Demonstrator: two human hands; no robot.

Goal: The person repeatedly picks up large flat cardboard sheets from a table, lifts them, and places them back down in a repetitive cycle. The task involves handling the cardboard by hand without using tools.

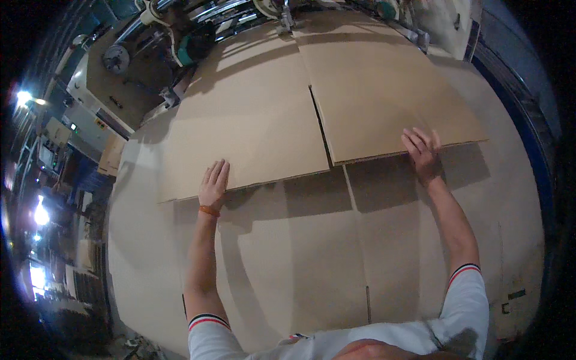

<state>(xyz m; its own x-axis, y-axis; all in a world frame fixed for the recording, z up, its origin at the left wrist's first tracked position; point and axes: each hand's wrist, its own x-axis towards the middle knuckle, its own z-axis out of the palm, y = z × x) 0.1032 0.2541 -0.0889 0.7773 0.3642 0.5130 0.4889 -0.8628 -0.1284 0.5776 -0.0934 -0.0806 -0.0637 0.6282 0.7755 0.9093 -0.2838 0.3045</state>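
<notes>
A wide, creased brown cardboard sheet (252, 129) with a slot down its middle stretches away from me, its far end under the machine. My left hand (214, 185), an orange band at its wrist, lies with outstretched fingers on the sheet's near left edge. Farther right, my right hand (423, 153) rests over the near edge of the right panel, fingers extended and slightly blurred. Whether either thumb is under the board cannot be seen. Beneath lies another large cardboard sheet (318, 252), shaded by the upper one's raised near edge.
Rollers and metal bars of a machine (234, 18) span the far side. Its pale housing (96, 90) stands at the left, and another pale panel (450, 27) at the right. A dark blue rail (519, 120) curves along the right. Bright lamps (41, 213) shine at far left.
</notes>
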